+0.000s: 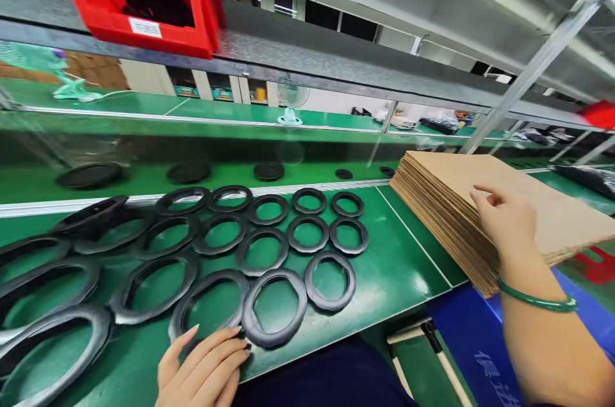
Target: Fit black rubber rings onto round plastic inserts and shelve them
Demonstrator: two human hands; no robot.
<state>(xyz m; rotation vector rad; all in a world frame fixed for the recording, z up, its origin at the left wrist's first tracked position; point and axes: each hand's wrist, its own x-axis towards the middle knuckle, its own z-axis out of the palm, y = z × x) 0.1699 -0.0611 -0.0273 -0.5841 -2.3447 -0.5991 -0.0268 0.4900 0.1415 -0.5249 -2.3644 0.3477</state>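
Note:
Many black rubber-looking rings lie in rows on the green table. My left hand (204, 365) is at the near edge, palm down. Its fingers are stretched out and its thumb apart, with the fingertips at the lower rim of one black ring (209, 282). Beside it, just right of the fingertips, lies another black ring (298, 311). My right hand (507, 218), a green bangle (535, 297) on its wrist, is above the stack of cardboard sheets (442, 208). Its fingers are loosely bent, with a gap between them and nothing visible inside.
A red bin (204, 9) holding black parts stands on the grey shelf (307, 41) above the table. A metal post (533, 67) rises behind the cardboard. Below the right arm is a blue box (461, 323). Small fans stand on the bench beyond.

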